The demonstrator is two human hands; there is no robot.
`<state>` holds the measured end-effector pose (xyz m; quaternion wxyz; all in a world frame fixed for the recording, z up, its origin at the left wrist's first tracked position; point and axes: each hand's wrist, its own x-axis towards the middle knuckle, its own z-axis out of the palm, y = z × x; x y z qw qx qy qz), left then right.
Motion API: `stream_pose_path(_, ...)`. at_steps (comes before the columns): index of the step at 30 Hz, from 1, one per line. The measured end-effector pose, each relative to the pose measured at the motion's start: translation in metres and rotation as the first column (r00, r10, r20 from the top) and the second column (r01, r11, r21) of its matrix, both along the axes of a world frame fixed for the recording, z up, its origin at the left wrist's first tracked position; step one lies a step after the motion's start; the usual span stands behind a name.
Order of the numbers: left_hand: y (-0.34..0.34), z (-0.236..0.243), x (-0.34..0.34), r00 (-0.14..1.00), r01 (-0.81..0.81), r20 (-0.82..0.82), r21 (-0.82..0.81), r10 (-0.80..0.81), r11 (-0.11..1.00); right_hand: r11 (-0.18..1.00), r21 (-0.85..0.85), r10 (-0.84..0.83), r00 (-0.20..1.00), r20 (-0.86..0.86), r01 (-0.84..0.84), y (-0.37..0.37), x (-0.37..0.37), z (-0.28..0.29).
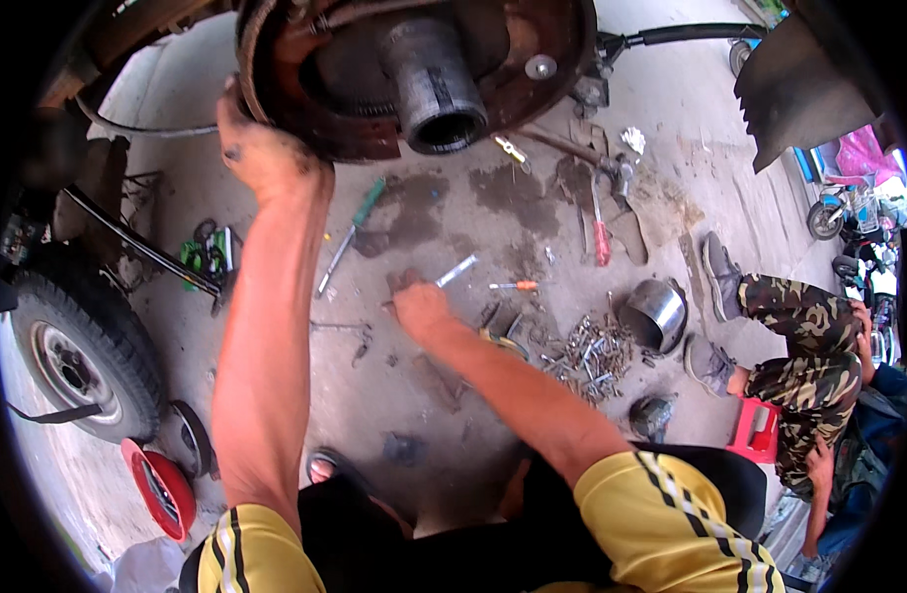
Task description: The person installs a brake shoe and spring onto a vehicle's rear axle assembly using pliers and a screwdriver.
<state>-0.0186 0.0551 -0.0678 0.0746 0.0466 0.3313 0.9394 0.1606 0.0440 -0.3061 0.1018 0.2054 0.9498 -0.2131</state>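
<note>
A rusty brown brake backing plate (350,145), round and with a grey metal spindle tube (434,89) jutting from its centre, fills the top of the view. My left hand (266,163), dirty with grease, reaches up and grips its left lower rim, fingers partly hidden behind the edge. Lower down, above the concrete, my right hand (421,306) is closed. A slim silver hand tool (458,270) sticks out from its far side; the gripped end is hidden. A green-handled screwdriver (351,235) lies left of this hand, an orange-handled one (515,286) to its right.
Loose bolts (592,358) lie heaped beside a metal cylinder (654,314) at right. A red-handled screwdriver (601,237) is farther off. A wheel (73,366) and red bowl-shaped container (160,491) stand left. A person in camouflage trousers (799,316) sits right, near a red stool (755,431).
</note>
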Motion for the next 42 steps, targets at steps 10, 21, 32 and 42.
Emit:
stream_pose_path(10, 0.000, 0.008, 0.012, 0.997, 0.009, 0.074, 0.009, -0.009, 1.000, 0.360, -0.930, -0.752, 0.613, -0.242, 0.075, 0.002, 0.016, 0.055)
stream_pose_path(21, 0.006, 0.017, 0.017, 0.998, -0.018, 0.063, -0.087, 0.024, 0.996, 0.357, -0.887, -0.825, 0.346, -0.447, -0.294, -0.004, -0.008, 0.217)
stream_pose_path(32, -0.022, -0.011, -0.008, 0.670, -0.672, -0.740, -0.640, -0.063, 0.372, 0.714, -0.652, -0.611, 0.227, -0.758, -0.255, 0.016, -0.054, 0.209)
stream_pose_path(42, -0.030, -0.020, -0.022, 0.799, -0.421, -0.599, -0.614, -0.047, 0.668, 0.780, -0.606, -0.561, 0.256, -0.788, -0.158, 0.016, -0.052, 0.224)
